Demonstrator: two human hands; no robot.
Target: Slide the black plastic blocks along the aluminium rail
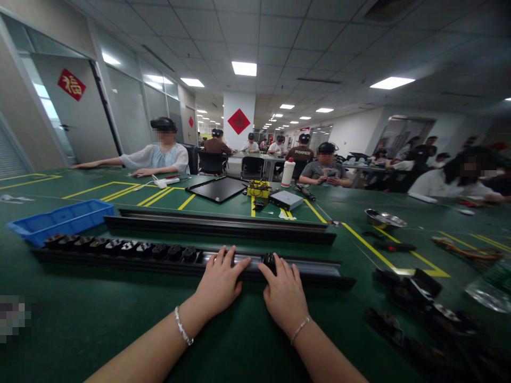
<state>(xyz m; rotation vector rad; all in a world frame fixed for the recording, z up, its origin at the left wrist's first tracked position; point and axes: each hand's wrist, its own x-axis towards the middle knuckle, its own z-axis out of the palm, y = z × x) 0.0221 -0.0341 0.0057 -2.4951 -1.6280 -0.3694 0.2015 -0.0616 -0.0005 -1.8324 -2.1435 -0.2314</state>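
Observation:
A long black rail (329, 270) with a pale metal channel lies across the table in front of me. Its left half carries a row of small socket-like modules (159, 250), mostly black, some with white faces. My left hand (219, 282) rests on the rail just right of that row, fingers spread and nothing in them. Farther right, my right hand (284, 298) has its thumb and index finger on either side of a single black module (269, 260) sitting in the channel. The fingers partly cover this module.
A second black rail (223, 225) lies behind the first. A blue tray (64, 219) is at left. Several dark parts (419, 314), a metal bowl (385, 219) and a clear bottle (493, 287) are at right. A flat black panel (217, 189) lies farther back; other people sit around.

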